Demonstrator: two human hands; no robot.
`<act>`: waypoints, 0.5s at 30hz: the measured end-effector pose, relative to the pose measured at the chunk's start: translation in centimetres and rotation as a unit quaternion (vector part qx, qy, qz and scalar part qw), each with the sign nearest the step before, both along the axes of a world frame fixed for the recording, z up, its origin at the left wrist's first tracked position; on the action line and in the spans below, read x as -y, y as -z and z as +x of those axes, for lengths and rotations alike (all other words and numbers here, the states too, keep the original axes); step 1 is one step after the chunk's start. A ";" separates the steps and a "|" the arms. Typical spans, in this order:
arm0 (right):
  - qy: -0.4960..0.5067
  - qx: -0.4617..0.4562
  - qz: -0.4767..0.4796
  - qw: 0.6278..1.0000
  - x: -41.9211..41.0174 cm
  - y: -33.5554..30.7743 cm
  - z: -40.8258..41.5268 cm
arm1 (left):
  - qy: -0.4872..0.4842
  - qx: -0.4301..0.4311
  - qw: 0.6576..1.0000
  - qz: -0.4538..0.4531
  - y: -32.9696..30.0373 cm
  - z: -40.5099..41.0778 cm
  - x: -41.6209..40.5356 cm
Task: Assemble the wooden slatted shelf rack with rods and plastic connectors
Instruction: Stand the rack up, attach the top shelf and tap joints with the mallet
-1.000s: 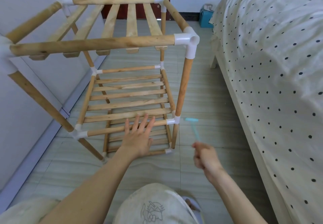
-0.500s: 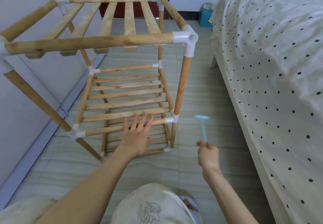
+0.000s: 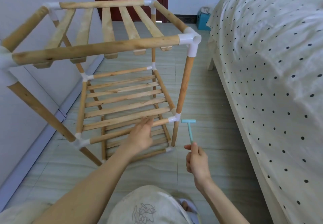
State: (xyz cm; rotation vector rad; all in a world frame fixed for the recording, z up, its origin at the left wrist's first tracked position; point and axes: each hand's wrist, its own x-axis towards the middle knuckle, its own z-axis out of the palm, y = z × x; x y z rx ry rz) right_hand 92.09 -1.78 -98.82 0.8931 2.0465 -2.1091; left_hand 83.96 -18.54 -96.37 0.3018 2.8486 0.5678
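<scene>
Left hand (image 3: 140, 137) with fingers straight and together, resting on the front rod (image 3: 128, 130) of the rack's (image 3: 111, 52) middle shelf, right hand (image 3: 197, 160) pinching one small blue hammer (image 3: 189, 129) beside a white connector (image 3: 173, 118), rack standing on the floor (image 3: 206, 101) with three slatted shelves, one bed (image 3: 272, 66) to the right

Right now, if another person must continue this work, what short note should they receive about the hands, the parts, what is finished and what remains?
Left hand: open, fingers resting on the front rod of the middle shelf.
Right hand: grips the small blue hammer, whose head is beside the white front-right connector of that shelf.
The rack stands on the tiled floor between wall and bed.
Done: three slatted tiers, uprights and corner connectors in place.
Left: probably tapping that joint tight, then checking the other connectors.
</scene>
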 end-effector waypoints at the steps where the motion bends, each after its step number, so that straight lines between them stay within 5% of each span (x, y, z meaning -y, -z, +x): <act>1: -0.006 -0.005 -0.008 1.000 0.2 -0.2 -0.2 | -0.014 0.000 0.999 0.046 -0.5 -0.3 0.1; 3: -0.029 -0.016 -0.018 0.999 0.5 -0.6 -0.6 | -0.014 -0.010 0.997 0.072 -1.1 -0.8 0.7; 10: -0.087 0.006 0.061 0.994 0.2 -2.2 -5.0 | -0.097 0.089 0.975 -0.182 -0.3 0.0 2.9; 15: -0.106 0.004 0.059 0.993 0.6 -2.2 -6.8 | 0.001 0.089 0.987 -0.136 -1.9 -0.9 1.1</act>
